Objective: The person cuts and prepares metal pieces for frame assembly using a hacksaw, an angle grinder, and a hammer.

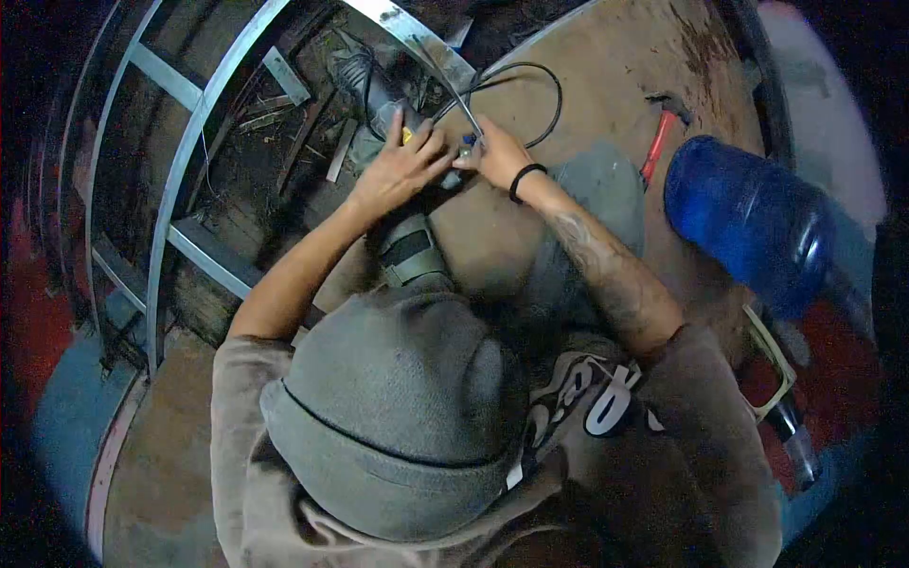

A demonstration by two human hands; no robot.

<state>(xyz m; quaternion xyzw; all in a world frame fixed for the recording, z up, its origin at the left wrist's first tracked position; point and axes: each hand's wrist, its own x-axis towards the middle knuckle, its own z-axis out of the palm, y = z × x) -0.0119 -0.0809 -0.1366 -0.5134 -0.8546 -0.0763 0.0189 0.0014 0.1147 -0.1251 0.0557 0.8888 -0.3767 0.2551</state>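
Observation:
My left hand [402,172] is curled over a corded power tool with a yellow patch [408,135], index finger stretched forward along it. The tool's lower part is hidden under my fingers. Close beside it, my right hand [500,159] is closed around a long thin metal rod [453,87] that points up and away to the left. A small blue piece [468,139] shows at the right fingertips, near the left thumb. From the tool, a black cable [558,95] loops out to the right.
A curved metal frame with crossbars [194,123] rises on the left and across the top. Metal offcuts [287,76] lie inside it. To the right are a red-handled hammer [655,147], a large blue water jug [748,208] and a pale-framed hand tool [776,364].

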